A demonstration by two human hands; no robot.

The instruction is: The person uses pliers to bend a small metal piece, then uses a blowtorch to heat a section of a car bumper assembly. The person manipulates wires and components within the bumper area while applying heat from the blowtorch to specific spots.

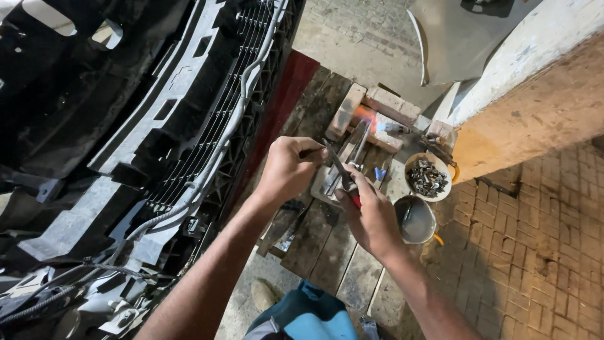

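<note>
Both hands meet over the wooden desk (pixel 327 252). The left hand (pixel 286 170) is closed around one end of a thin metal blade (pixel 336 165); the right hand (pixel 371 217) grips a red-handled tool (pixel 356 200) at its lower end. The blade's long axis runs away toward the flame (pixel 370 118) between bricks (pixel 384 104), straight ahead of both hands.

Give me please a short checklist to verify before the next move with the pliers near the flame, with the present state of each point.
1. Right hand grips the red-handled pliers: ok.
2. Left hand holds the thin rod: ok.
3. Flame burning between the bricks: ok.
4. Both hands apart from the flame: ok.
5. What the plier tips hold: cannot tell.
6. Bowl of metal scraps and the cup upright on the wooden bench: ok.
</note>
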